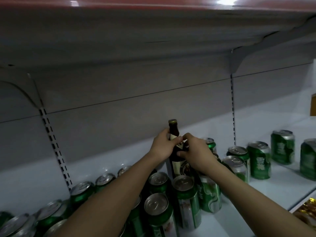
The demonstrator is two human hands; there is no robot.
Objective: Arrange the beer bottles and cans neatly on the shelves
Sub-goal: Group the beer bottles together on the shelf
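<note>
A dark brown beer bottle (174, 134) stands upright near the centre of the frame, on the white shelf (273, 189), with a gold cap on top and a cream label on its neck and body. Both hands hold it. The left hand (162, 146) comes from the lower left and grips the neck, its fingers curled behind the bottle and its thumb pressed on the neck label. The right hand (195, 151) comes from the lower right and holds the shoulder of the bottle, with the thumb and the curled fingers pinching it from the right side.

Green beer cans (186, 199) with silver tops stand close around the base of the bottle, in the lower centre of the frame. More green cans (82, 190) make a row along the lower left, partly hidden under the left forearm. On the right side of the frame other green cans (259, 159) stand more apart from each other on the same shelf; some look dented.

Above, the grey underside of the upper shelf (153, 31) fills the top of the frame. Slotted metal uprights (232, 108) run down the grey back panel. At the lower right corner something gold and shiny (307, 207) is seen under the shelf edge; it is too blurred to name.
</note>
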